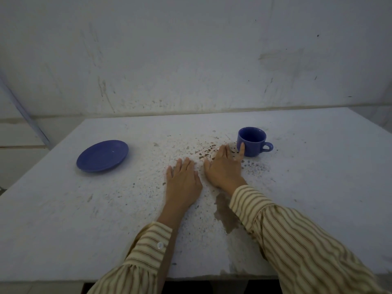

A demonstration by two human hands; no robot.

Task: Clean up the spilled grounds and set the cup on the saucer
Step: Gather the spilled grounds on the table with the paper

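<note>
A blue cup (253, 141) stands upright on the white table (63, 219), right of centre, its handle pointing right. A blue saucer (102, 155) lies to the left with nothing on it. Dark grounds (206, 150) are scattered between them and spread toward the front. My left hand (182, 183) lies flat, palm down, on the table among the specks. Beside it, my right hand (224, 166) lies flat too, with one finger touching the cup's left side. Neither hand holds anything.
A brownish wet stain (224, 213) marks the table under my right forearm. A scuffed white wall (191, 60) rises directly behind the table. The table's front edge runs just below my striped sleeves.
</note>
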